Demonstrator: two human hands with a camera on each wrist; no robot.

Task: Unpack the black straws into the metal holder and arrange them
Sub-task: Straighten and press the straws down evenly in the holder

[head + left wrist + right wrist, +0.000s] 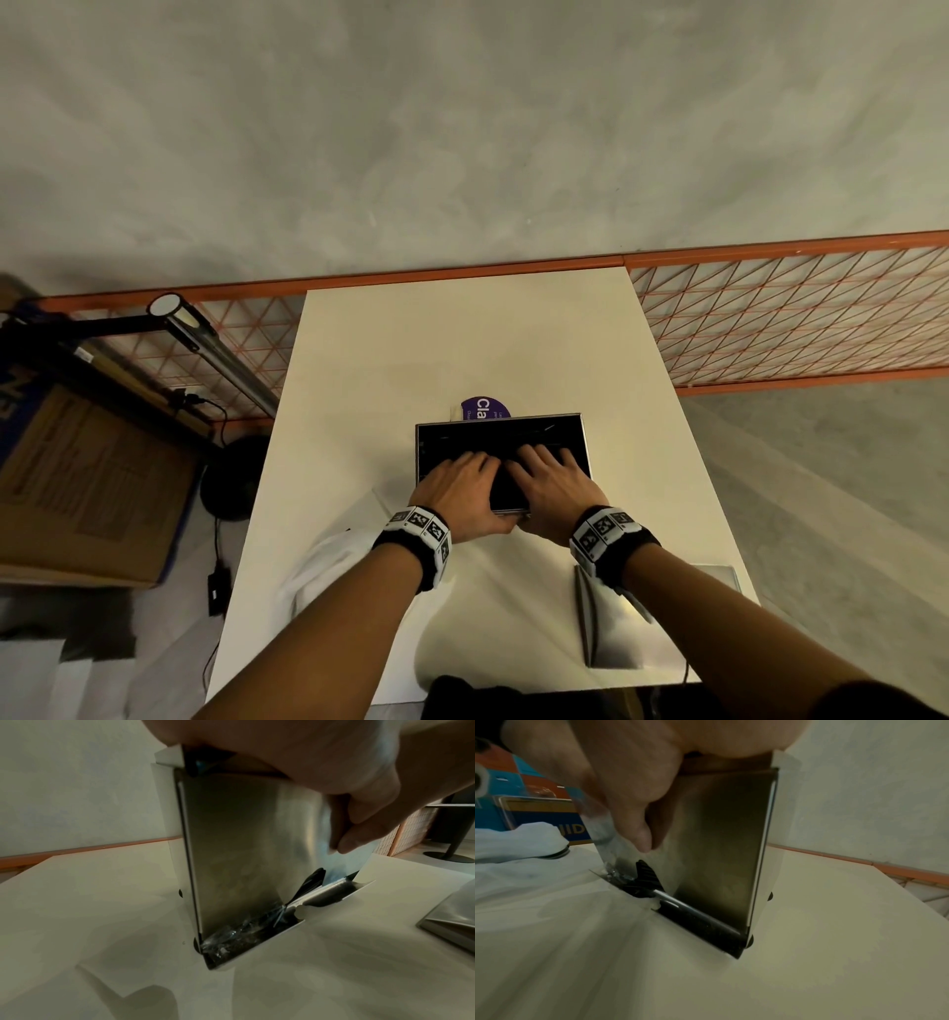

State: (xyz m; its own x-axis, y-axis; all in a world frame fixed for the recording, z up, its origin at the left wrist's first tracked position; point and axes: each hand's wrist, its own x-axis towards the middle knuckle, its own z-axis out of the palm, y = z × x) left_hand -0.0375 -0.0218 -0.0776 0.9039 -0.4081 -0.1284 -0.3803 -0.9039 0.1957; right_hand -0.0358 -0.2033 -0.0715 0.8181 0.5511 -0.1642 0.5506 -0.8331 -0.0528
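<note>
Both left hand (457,491) and right hand (554,485) lay flat on black straws (493,441) already in the metal holder (513,418), arranging apparently unfinished.

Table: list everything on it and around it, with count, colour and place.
table: one, white, centre
metal holder: one, silver, upright mid-table
black straws: count unclear, black, inside the holder
label: one, purple, behind the holder
metal sheet: one, silver, table's near right
plastic wrap: one, whitish, table's near left
lamp: one, black and silver, left of table
cardboard box: one, brown, far left
mesh rack: one, orange, behind the table
left hand: one, fingers on the straws, thumb on the holder's front
right hand: one, likewise, beside the left
</note>
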